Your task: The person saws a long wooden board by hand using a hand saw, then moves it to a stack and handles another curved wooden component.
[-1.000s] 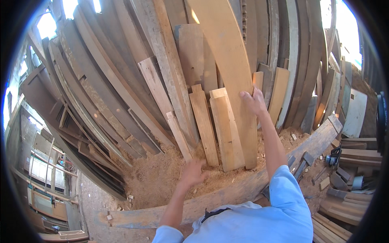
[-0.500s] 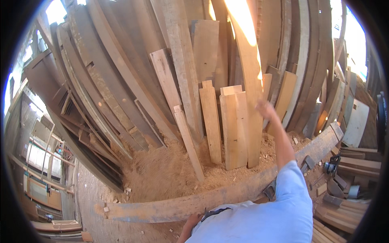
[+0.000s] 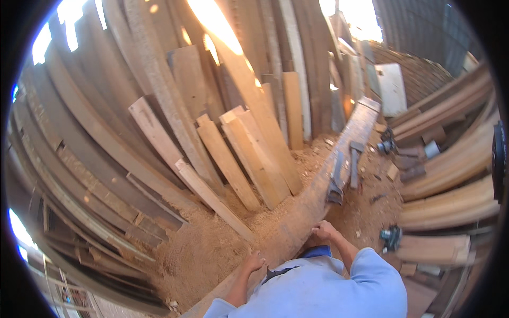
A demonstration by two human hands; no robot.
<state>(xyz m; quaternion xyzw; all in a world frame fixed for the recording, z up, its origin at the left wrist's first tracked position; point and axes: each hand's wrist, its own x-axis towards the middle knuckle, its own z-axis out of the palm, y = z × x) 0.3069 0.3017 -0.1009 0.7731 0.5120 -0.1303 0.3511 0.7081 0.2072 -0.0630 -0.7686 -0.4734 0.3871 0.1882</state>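
A long wooden beam crosses in front of me, rising from the lower middle to the upper right. My left hand is over its near part, fingers loosely curled, with nothing visible in them. My right hand is at the beam's near edge, fingers curled in; what they hold, if anything, is hidden. Beyond it on the beam lies a saw-like tool with a dark handle, partly blurred. A hammer rests alongside that tool. Short pale boards stand leaning just across the beam.
Tall planks lean along the wall. Sawdust covers the ground by their feet. At right are stacked boards, a teal power tool, another power tool and a white panel.
My right hand has come down from the tall leaning board to the beam's near edge. My left hand has risen over the beam. The view has turned rightward and tilted.
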